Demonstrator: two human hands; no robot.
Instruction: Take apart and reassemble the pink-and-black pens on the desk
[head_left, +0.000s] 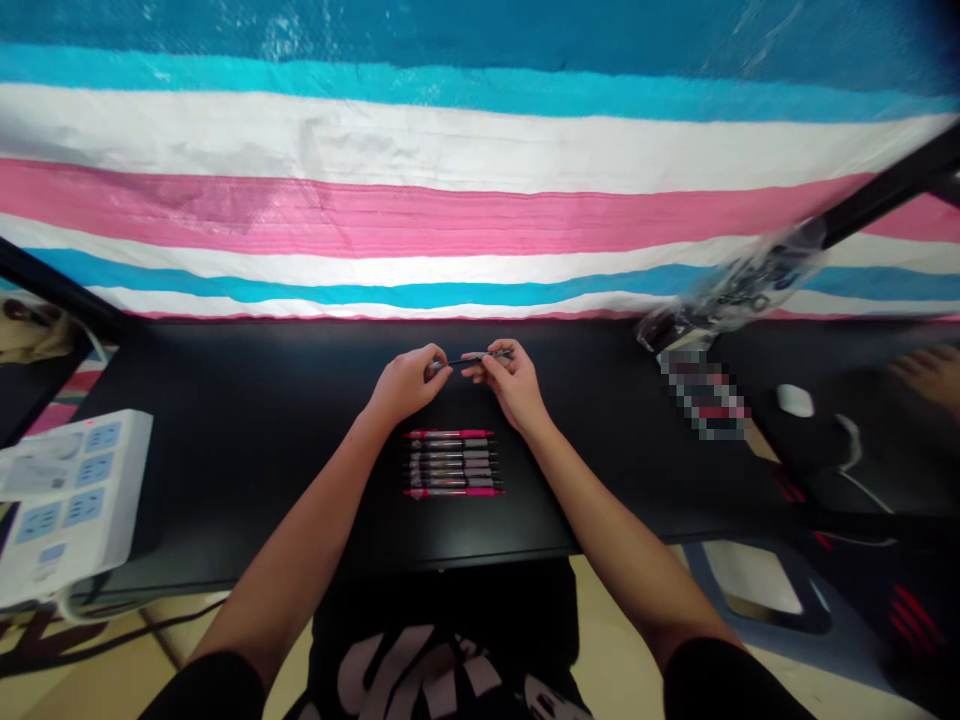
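Both my hands are raised over the middle of a black table (225,430) and together hold one thin pen (469,358) lying crosswise. My left hand (405,385) pinches the pen's left end with closed fingers. My right hand (510,385) pinches its right end, where the grip looks grey. Just below the hands, several pens (452,463) lie side by side in a neat row on the table, some pink and some grey, all pointing left to right.
A white power strip (64,500) hangs over the table's left edge. A clear plastic bag (739,285) of dark items lies at the back right, by a white mouse (795,400) with a cable. A striped sheet (450,210) backs the table. Someone's foot (926,372) shows far right.
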